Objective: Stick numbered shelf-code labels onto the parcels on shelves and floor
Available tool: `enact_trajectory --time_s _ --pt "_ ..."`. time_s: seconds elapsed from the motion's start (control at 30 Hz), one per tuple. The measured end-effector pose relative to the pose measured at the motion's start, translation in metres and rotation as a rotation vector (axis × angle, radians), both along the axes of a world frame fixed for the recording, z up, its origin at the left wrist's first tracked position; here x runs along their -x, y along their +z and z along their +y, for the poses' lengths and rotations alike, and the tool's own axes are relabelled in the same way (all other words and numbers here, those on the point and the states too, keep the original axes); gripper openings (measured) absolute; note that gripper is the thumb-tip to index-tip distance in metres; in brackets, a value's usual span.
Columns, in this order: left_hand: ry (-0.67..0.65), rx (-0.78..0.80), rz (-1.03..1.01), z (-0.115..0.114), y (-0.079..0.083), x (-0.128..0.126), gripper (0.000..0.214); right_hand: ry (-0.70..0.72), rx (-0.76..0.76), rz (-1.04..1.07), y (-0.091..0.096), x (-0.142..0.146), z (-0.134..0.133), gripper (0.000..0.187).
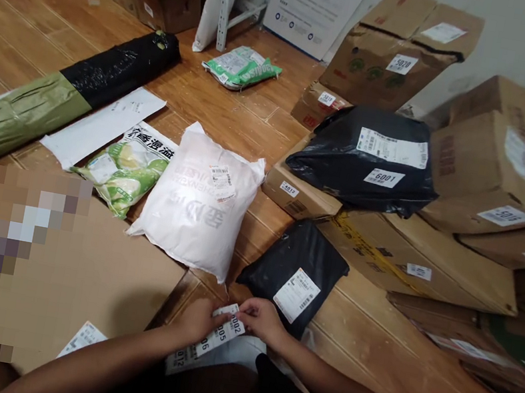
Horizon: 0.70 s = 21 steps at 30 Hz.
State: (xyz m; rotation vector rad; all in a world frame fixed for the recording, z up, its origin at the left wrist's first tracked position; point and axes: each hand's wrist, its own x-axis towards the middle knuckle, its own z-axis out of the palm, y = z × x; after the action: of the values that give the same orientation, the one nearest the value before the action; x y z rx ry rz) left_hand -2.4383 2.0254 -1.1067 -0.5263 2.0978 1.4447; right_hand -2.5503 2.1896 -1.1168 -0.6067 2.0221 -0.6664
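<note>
Low in the middle, my left hand [197, 319] is closed on a strip of white number labels [221, 337] printed with black digits. My right hand [262, 322] pinches the upper end of that strip, by the label ending in 002. Just beyond my right hand lies a black plastic parcel [298, 264] with a white shipping label on it. A puffy white parcel [198, 202] rests on the floor ahead of my hands. Beside my left arm is a flat brown carton [127, 274] with a shipping label near its bottom edge.
Several cartons [491, 169] are stacked on the right, with a black bag marked 6001 [364, 164] on top nearby. Leftward lie a green patterned packet [128, 169], a white envelope [106, 128] and a long wrapped roll [116, 72]. A green-white packet [242, 67] sits farther back.
</note>
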Motion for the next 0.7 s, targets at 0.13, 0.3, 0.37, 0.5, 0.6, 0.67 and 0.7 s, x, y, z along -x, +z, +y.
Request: enact_trajectory --time_s 0.13,0.3,0.37,0.5,0.6,0.67,0.7 --pt "-0.067 0.109 -0.096 -0.001 -0.012 -0.014 0.034 0.067 -0.086 0.278 -0.005 0.004 0.009 0.018" --pt "-0.145 0.091 -0.133 0.001 -0.02 -0.027 0.027 0.22 -0.189 0.547 -0.021 0.013 0.031 0.022" --pt "-0.142 0.066 -0.139 0.002 -0.021 -0.029 0.026 0.26 -0.197 0.613 -0.027 0.013 0.037 0.024" --pt "-0.089 -0.002 -0.1 0.002 -0.022 -0.025 0.026 0.395 -0.101 0.843 -0.035 0.012 0.049 0.026" --pt "-0.047 -0.057 -0.072 0.0 -0.021 -0.02 0.023 0.422 -0.016 0.918 -0.042 0.013 0.058 0.031" --pt "-0.012 -0.09 -0.066 -0.002 -0.019 -0.018 0.021 0.344 -0.018 0.888 -0.047 0.013 0.061 0.035" --pt "0.006 -0.107 -0.063 -0.003 -0.018 -0.017 0.021 0.281 -0.035 0.875 -0.049 0.013 0.062 0.037"
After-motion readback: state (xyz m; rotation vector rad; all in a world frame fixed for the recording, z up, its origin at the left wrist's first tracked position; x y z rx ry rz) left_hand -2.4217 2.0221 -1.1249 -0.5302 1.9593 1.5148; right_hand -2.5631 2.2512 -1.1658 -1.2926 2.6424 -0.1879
